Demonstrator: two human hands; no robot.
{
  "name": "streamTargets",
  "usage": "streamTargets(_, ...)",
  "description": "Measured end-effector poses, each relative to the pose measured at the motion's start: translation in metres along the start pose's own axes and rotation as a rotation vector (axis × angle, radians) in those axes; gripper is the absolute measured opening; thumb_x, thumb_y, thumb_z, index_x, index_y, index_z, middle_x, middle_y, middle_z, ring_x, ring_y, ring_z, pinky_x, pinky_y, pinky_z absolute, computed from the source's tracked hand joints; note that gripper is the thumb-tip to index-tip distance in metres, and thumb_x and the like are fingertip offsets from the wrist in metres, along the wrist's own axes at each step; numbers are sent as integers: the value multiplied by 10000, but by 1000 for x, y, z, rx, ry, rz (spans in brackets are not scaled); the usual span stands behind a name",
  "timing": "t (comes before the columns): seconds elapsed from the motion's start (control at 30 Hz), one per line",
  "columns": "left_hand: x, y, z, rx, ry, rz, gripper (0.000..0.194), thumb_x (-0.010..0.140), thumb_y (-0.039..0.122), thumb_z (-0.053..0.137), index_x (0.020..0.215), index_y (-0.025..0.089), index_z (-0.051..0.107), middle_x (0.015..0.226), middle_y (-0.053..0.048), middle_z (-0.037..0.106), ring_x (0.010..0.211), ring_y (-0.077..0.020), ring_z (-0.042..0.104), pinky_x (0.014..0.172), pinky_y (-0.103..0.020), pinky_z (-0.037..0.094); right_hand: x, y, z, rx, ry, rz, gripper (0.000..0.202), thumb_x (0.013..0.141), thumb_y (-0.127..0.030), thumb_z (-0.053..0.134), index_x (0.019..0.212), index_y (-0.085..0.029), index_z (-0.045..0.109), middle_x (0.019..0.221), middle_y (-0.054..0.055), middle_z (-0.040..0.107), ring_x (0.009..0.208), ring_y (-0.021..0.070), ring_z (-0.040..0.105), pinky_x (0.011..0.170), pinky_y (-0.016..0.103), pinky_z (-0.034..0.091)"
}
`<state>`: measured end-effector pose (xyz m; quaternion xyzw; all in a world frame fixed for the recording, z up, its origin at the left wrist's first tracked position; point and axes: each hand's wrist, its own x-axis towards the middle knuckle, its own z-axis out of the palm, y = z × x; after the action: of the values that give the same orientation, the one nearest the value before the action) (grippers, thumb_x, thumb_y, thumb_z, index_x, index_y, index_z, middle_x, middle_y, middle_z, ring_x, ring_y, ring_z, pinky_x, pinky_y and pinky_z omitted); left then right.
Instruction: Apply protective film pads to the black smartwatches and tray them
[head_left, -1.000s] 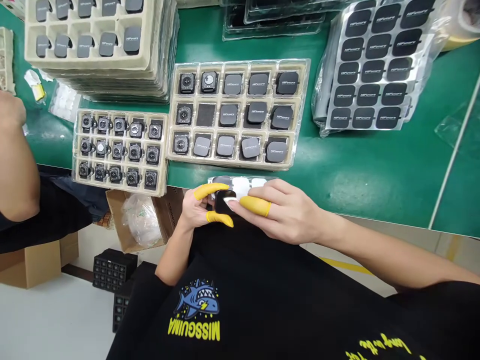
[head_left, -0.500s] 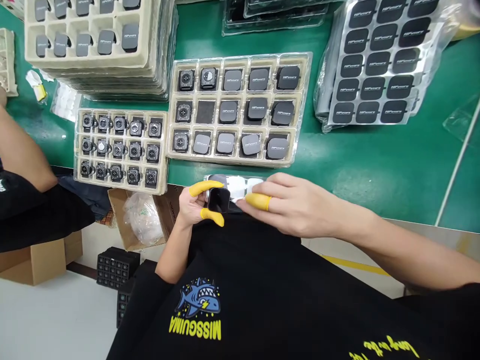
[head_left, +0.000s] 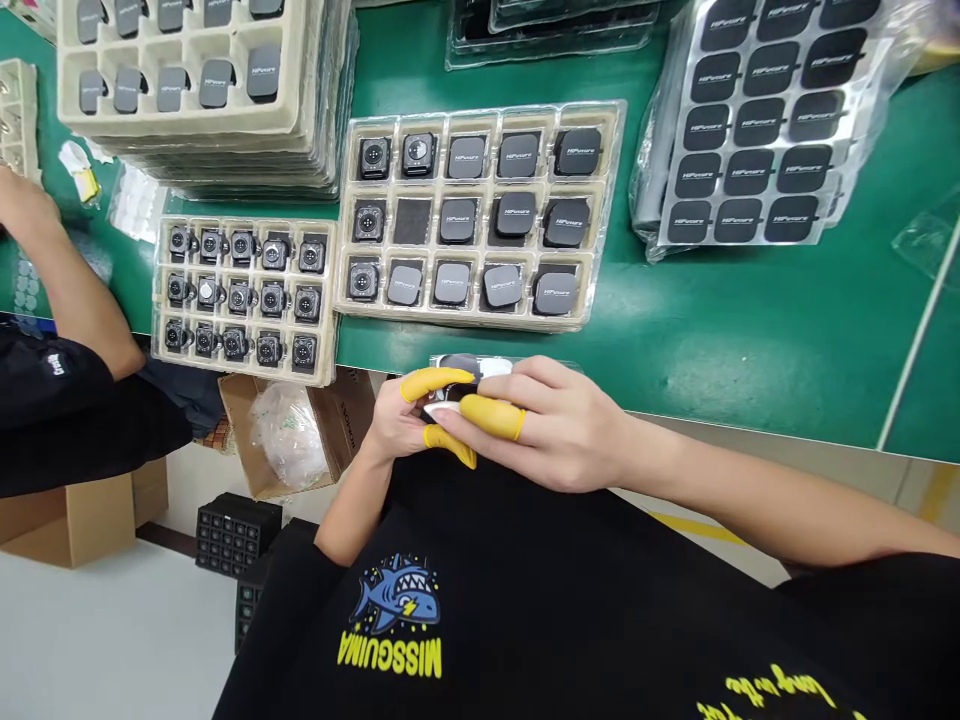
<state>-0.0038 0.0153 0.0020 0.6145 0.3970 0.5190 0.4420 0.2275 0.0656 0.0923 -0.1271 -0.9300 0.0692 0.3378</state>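
Note:
My left hand (head_left: 397, 415), with yellow finger cots on thumb and finger, grips a smartwatch by its edges. Of the watch, only a dark strip (head_left: 459, 393) shows between the fingers. My right hand (head_left: 551, 425), also wearing a yellow finger cot, pinches a thin white piece (head_left: 442, 408) against the watch face; whether it is a sticker or a pad I cannot tell. Just behind the fingers lies a clear sheet with white patches (head_left: 491, 367), partly covered by my right hand. Beyond it stands a tray (head_left: 592, 255) of watches, several under grey HiFuture covers, with one compartment holding no watch.
A smaller tray of watches (head_left: 328, 330) stands left, before a tall tray stack (head_left: 292, 130). At right lie sheets of HiFuture stickers (head_left: 750, 170) in plastic. A co-worker's arm (head_left: 90, 300) rests at far left. An open carton (head_left: 341, 425) sits below the table edge.
My right hand has moved left from the clear sheet onto the watch, bringing the white piece over its screen. My left hand has shifted slightly right. The co-worker's hand has come further into view.

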Motion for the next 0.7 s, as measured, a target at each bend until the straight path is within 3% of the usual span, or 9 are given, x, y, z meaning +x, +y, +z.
streamTargets(0.1,-5,-4,-1,10,38,-47,832,599,795,976,1179,206,877,909,-54,859,646,-181,787,612,-278,688,-5,2,-1,-91,13,81,361,1075,-78,652,1395,-198,768,995,74,805,1017,249,735,701,391,461)
streamTargets(0.2,-7,-4,-2,-16,124,-105,880,507,789,1010,1142,195,878,880,-44,846,657,-194,794,585,-279,692,-12,2,-7,-125,-9,134,383,1060,-64,629,1408,-171,749,938,81,794,921,258,721,663,401,451)
streamTargets(0.33,-3,2,-3,-81,216,-110,871,489,729,1048,1166,206,880,890,-42,844,720,-208,818,622,-279,703,-16,-6,-15,-57,65,206,354,1047,-85,654,1363,-200,766,951,74,793,896,255,710,689,421,495)
streamTargets(0.5,2,10,1,-75,160,-106,820,579,807,977,1131,207,891,816,-32,811,678,-202,802,656,-301,709,1,-17,-13,46,17,123,270,1105,-95,594,1244,-217,792,910,38,766,904,206,696,694,373,495)
streamTargets(0.6,-1,11,0,-84,99,-79,692,730,720,968,1207,227,880,912,-45,844,710,-186,811,684,-276,698,8,-15,-6,13,-1,84,233,1112,-105,610,1187,-203,807,868,31,748,881,201,675,682,362,461)
streamTargets(0.7,-3,9,-1,-50,56,-21,716,722,673,998,1256,214,870,993,-74,870,773,-200,833,713,-269,699,8,-11,1,-24,16,92,225,1101,-114,630,1231,-179,802,898,49,757,932,218,679,696,372,445)
